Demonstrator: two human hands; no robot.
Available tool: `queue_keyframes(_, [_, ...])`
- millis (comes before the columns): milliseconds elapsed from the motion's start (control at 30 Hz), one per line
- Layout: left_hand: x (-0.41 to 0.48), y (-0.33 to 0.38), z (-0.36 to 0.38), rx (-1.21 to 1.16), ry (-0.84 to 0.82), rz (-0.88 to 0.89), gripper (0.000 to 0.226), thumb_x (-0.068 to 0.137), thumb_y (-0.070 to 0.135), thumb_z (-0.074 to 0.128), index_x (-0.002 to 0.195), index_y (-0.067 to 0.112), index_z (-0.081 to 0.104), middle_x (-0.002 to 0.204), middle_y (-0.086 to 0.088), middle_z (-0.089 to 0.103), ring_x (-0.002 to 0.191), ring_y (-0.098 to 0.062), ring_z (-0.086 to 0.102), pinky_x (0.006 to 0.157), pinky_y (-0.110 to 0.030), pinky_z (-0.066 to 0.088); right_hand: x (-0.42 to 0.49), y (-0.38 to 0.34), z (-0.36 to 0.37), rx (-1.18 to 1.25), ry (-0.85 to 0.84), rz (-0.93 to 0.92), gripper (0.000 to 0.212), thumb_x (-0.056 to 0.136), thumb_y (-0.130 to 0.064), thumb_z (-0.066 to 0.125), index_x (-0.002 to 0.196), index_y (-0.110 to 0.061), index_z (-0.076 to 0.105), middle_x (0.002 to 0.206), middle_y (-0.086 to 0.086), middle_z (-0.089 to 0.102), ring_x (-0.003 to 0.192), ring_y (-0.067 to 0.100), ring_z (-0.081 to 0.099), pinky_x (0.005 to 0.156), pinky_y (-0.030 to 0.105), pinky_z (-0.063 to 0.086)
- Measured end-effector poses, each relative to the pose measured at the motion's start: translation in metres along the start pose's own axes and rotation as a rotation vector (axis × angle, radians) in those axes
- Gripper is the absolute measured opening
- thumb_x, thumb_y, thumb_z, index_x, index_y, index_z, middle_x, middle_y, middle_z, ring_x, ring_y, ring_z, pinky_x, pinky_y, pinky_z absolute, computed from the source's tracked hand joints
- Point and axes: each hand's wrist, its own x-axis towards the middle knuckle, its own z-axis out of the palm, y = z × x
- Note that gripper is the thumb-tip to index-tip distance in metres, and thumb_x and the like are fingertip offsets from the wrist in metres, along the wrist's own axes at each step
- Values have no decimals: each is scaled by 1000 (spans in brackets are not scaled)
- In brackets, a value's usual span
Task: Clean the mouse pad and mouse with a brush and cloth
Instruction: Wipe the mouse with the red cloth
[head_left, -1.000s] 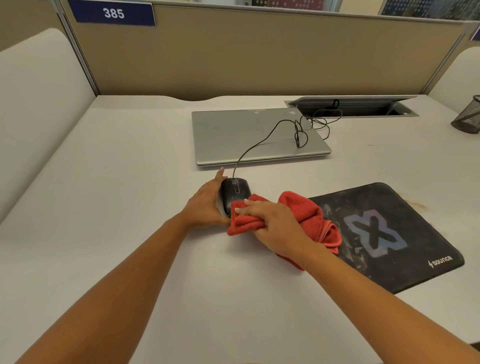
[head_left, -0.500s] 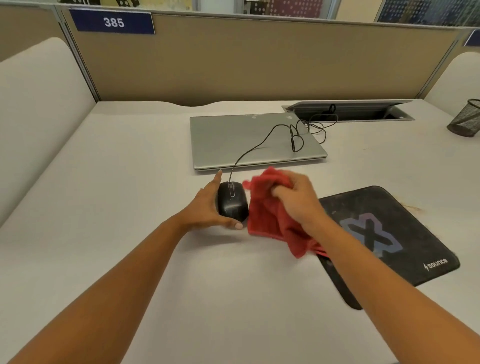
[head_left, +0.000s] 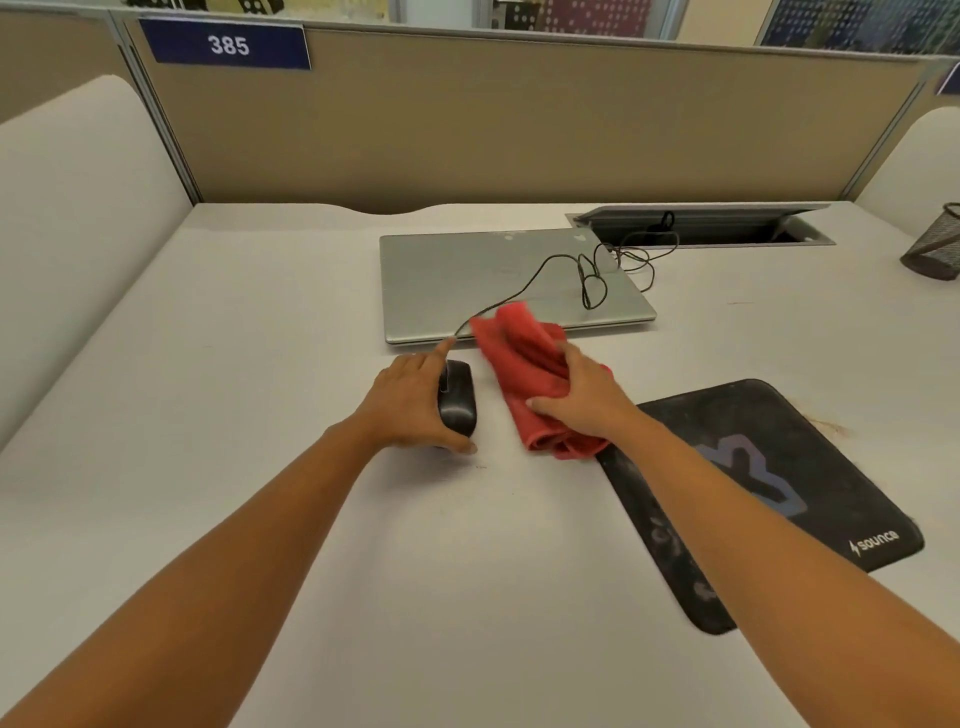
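Lifted since a second ago, the red cloth (head_left: 519, 358) no longer lies on the mouse (head_left: 458, 400) and is bunched to its right, with a gap between them. On the white desk (head_left: 234, 364) the left hand (head_left: 410, 402) grasps the black mouse, thumb at its near end, forefinger stretched toward the cable (head_left: 524, 283), which runs back over a closed silver laptop (head_left: 467, 275). The right hand (head_left: 587, 402) clutches the cloth, whose lower folds hang beside the left edge of the dark mouse pad (head_left: 810, 447)
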Motion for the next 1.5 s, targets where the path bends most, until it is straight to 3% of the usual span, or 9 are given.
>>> queue_keyframes(200, [-10, -25, -36, -514, 95, -133, 117, 56, 34, 87, 146, 27, 13, 130, -7, 48, 106, -22, 53, 84, -28, 48, 10, -24, 17, -113, 1, -128, 51, 85, -22, 54, 135, -21, 43, 132, 7, 54, 117, 27, 51, 93, 30, 39])
queue_keyframes(367, [-14, -31, -51, -645, 98, -185, 107, 65, 25, 82, 146, 28, 11, 137, -7, 43, 112, -22, 49, 92, -31, 43, -23, -52, 38, -140, -135, -421, 42, 82, -17, 52, 123, -26, 55, 115, 2, 62, 108, 22, 50, 82, 30, 38])
queue_keyframes(500, [-18, -29, -56, -632, 82, -179, 107, 67, 25, 81, 146, 27, 10, 136, -7, 44, 111, -21, 50, 95, -32, 42, -43, -54, 12, -201, -389, -414, 36, 69, -22, 49, 99, -31, 64, 93, -9, 65, 90, 17, 55, 73, 29, 40])
queue_keyframes(633, [-18, -27, -57, -633, 75, -199, 106, 68, 23, 80, 147, 27, 9, 133, -7, 45, 108, -20, 51, 86, -27, 42, -18, -56, -9, 40, -76, -278, 36, 70, -19, 50, 100, -32, 66, 89, -6, 63, 92, 21, 59, 81, 33, 46])
queue_keyframes(867, [-24, -17, -46, -559, 117, -222, 107, 64, 35, 81, 146, 26, 12, 138, -11, 42, 120, -29, 48, 94, -34, 43, -31, -53, 39, -286, -258, -404, 56, 85, -16, 44, 136, -39, 39, 145, -8, 39, 120, 30, 37, 97, 47, 34])
queue_keyframes(1133, [-45, 12, -16, -302, 85, -202, 120, 44, 62, 75, 144, 28, 17, 134, -9, 49, 124, -34, 44, 103, -53, 37, -123, -20, 14, -178, -494, -505, 55, 73, -3, 43, 113, -37, 63, 129, -17, 54, 101, 8, 36, 95, 27, 34])
queue_keyframes(1267, [-51, 20, 0, -201, 74, -190, 117, 50, 60, 80, 143, 30, 17, 130, -6, 52, 121, -32, 45, 102, -52, 37, -157, 0, -15, -43, -647, -307, 47, 63, -13, 42, 93, -37, 69, 100, -17, 67, 89, 3, 57, 84, 21, 46])
queue_keyframes(1400, [-57, 29, 9, -83, 77, -204, 116, 52, 59, 79, 144, 29, 15, 133, -6, 48, 125, -31, 40, 100, -51, 31, -139, 8, -28, 121, -234, -230, 48, 69, 1, 49, 99, -31, 69, 103, -6, 69, 96, 10, 61, 90, 28, 46])
queue_keyframes(1500, [-61, 37, 17, -25, 69, -198, 115, 55, 58, 78, 145, 27, 14, 137, -8, 45, 127, -32, 38, 99, -53, 30, -144, 8, -7, -40, -206, -288, 54, 76, -1, 47, 118, -32, 62, 126, -10, 59, 112, 14, 50, 101, 36, 40])
